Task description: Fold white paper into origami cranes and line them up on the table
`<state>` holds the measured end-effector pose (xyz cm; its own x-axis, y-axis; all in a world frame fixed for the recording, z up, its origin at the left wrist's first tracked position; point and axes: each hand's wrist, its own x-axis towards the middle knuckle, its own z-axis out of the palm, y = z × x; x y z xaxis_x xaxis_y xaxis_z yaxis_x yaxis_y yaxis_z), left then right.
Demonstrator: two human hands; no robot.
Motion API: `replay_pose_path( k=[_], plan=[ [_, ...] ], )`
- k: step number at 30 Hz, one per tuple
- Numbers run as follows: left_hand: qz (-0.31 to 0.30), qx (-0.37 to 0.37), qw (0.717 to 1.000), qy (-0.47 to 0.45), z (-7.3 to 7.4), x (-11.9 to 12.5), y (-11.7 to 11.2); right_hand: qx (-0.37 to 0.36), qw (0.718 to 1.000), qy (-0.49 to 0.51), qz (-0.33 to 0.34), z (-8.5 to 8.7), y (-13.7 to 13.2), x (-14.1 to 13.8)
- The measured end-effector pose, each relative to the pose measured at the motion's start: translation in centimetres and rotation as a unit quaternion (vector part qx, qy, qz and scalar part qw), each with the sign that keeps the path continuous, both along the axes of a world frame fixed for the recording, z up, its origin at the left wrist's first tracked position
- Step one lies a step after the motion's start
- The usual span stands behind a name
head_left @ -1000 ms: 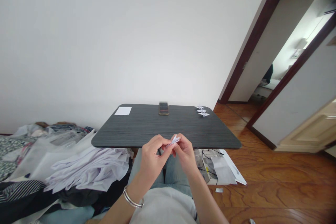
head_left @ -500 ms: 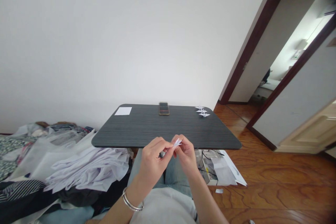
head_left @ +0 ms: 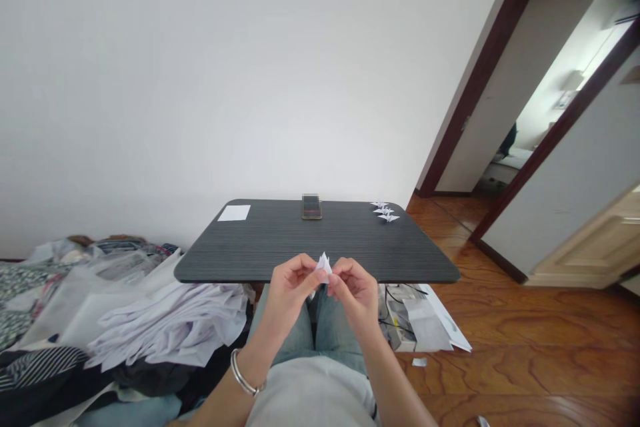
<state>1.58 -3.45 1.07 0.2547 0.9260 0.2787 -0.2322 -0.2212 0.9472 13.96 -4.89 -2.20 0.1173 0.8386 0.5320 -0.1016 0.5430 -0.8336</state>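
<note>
Both hands' fingers (head_left: 314,275) pinch the folded paper (head_left: 324,265) between them.

The paper (head_left: 324,265) is a small white piece, folded many times into a compact, pointed form of several thin layers. It stands roughly upright, with its tip pointing up and creased flaps spreading just below the tip (the finer folds are too small to make out). Its lower part is hidden between the fingertips that pinch it from both sides, the left hand (head_left: 290,287) on its left and the right hand (head_left: 356,288) on its right. It is held in the air, seen against the near edge of the dark surface (head_left: 310,247), not resting on it.
</note>
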Motion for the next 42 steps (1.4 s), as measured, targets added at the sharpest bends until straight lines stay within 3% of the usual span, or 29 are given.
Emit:
replay_pose_path(
  k=[7,13,20,28,37,42],
  plan=[
    [-0.038,-0.034,0.999,-0.013,0.0,0.1,0.2,-0.006,1.000,0.012,-0.003,0.2,-0.1,-0.1],
    [-0.013,-0.039,0.999,-0.007,0.1,0.1,0.3,-0.013,1.000,-0.006,0.026,0.4,-0.2,0.1],
    [0.011,-0.040,0.999,-0.008,-0.2,0.1,0.5,-0.012,0.999,-0.034,-0.010,0.3,-0.3,0.1],
    [0.048,-0.039,0.996,-0.070,-0.8,0.4,0.6,-0.047,0.998,0.043,-0.002,-0.3,0.4,-0.1],
    [0.001,-0.054,0.995,-0.083,-1.1,0.3,0.9,-0.052,0.998,0.038,0.020,-0.5,0.5,0.0],
    [-0.012,-0.067,0.994,-0.081,-1.2,0.2,1.0,-0.021,0.999,0.011,-0.032,-0.1,0.3,0.8]
  ],
)
